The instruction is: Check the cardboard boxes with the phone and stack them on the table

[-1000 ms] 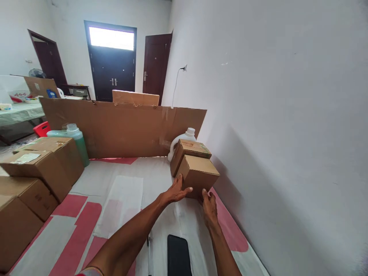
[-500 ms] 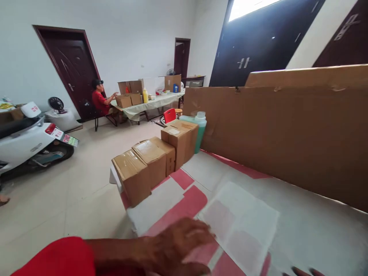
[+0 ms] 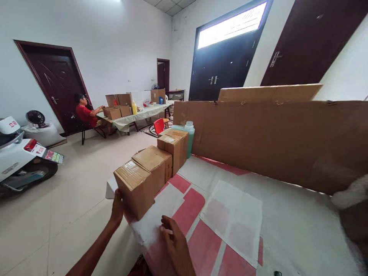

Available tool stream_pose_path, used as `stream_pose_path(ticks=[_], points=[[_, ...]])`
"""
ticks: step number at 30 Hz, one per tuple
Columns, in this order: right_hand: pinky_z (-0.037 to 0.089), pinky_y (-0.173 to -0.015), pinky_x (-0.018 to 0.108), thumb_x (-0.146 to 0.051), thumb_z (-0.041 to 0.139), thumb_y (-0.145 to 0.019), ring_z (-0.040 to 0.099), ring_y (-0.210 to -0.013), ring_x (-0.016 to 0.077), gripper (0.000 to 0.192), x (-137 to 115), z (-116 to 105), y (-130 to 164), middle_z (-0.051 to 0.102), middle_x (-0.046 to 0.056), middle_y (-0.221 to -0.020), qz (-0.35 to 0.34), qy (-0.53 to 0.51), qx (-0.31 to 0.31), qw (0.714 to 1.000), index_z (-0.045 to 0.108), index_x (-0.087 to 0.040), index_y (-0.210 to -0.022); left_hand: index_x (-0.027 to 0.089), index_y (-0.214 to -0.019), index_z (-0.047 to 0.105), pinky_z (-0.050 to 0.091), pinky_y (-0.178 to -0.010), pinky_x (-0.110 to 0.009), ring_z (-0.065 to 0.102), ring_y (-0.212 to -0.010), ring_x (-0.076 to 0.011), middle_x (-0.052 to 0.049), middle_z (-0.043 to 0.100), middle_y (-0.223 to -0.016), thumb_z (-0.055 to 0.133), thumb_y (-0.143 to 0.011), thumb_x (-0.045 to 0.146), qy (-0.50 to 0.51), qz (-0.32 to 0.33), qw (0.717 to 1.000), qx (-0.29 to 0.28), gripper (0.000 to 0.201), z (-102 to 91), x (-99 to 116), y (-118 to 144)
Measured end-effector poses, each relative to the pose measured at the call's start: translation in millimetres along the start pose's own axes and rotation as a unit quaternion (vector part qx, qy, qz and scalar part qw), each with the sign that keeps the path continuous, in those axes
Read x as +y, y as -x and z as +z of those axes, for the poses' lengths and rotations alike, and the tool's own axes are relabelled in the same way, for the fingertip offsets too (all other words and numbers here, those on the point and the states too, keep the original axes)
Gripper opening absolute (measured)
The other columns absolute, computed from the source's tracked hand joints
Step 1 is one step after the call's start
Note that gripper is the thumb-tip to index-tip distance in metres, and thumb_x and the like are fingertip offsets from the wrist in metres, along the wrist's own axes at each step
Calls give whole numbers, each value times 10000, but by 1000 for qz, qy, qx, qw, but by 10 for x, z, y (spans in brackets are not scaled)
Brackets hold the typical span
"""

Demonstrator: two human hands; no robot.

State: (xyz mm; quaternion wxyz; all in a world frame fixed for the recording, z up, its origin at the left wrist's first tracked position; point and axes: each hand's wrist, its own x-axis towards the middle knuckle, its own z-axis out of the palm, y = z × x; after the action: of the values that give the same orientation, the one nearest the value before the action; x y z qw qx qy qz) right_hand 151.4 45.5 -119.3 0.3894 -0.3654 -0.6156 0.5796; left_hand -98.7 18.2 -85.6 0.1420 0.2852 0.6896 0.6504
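My left hand lies against the left side of the nearest brown cardboard box, its fingers stretched up along the side and partly hidden. My right hand hovers over the red and white table cover, to the right of that box and apart from it. Its fingers are loosely bent, with a gap to the thumb and nothing visible between them. Behind the nearest box, more cardboard boxes stand in a row along the table's left edge. A thin white sheet lies flat on the cover.
A jug of green liquid stands behind the row, next to a long upright cardboard panel. A small dark object lies at the bottom edge. Far left, a person sits at another table; a scooter is parked nearby.
My left hand has moved from above the table to the nearest box's left side. My right hand has come in from the lower right to the middle. The view has shifted.
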Motion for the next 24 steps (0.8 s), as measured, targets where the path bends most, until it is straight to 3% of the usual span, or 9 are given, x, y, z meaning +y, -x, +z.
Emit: stream_pose_path(ticks=[3,5,9,13,16,20,24], points=[[515,-1083,455,-575,631,-909,589,-1341,312,616,63,137,25,610,132,-1471,-23,2,7,1000,585,-248,-1429,117,-1478,429,222,-1275,-591,321,-1521,-443,-240,441,-1578,376,-757,983,-8,-36,999,-23,1128,-4,-247,554],[475,-1127,457,-557,615,-928,548,-1383,301,607,83,97,69,598,117,-1482,-32,8,32,999,554,-258,-1452,183,-1496,431,312,-1247,-563,405,-1484,-398,-187,476,-1568,418,-859,875,-25,-28,996,-78,941,-35,-352,947],[490,-1075,435,-559,528,-985,616,-1271,287,494,59,-325,235,666,113,-1375,9,20,110,994,595,-246,-1361,252,-1534,423,458,-1148,-532,535,-1379,-361,-146,543,-1506,423,-979,679,-39,59,971,-229,701,15,-405,1464],[477,-1046,429,-605,561,-948,621,-1221,300,484,-27,-904,362,699,109,-1299,24,36,207,977,629,-231,-1247,237,-1617,312,321,-1242,-585,378,-1514,-369,-160,397,-1631,515,-993,555,-49,130,909,-392,728,377,-303,1575],[484,-997,427,-650,566,-922,644,-1136,306,501,-88,-1213,372,719,111,-1226,34,45,276,960,646,-216,-1160,249,-1643,254,212,-1287,-598,244,-1584,-347,-136,293,-1701,523,-1002,524,-63,123,880,-454,748,752,-210,1569],[479,-950,389,-656,560,-926,641,-1076,281,491,-114,-1405,326,731,85,-1152,22,46,312,949,668,-212,-1106,239,-1648,249,244,-1277,-597,260,-1577,-340,-136,318,-1692,547,-999,489,-78,140,872,-463,756,1069,-60,1582],[494,-789,350,-683,563,-911,635,-900,252,520,-117,-1531,307,739,57,-966,27,31,331,943,699,-193,-1019,235,-1629,315,339,-1194,-619,433,-1455,-396,-178,474,-1575,637,-946,446,-114,279,846,-439,784,1046,232,1625]])
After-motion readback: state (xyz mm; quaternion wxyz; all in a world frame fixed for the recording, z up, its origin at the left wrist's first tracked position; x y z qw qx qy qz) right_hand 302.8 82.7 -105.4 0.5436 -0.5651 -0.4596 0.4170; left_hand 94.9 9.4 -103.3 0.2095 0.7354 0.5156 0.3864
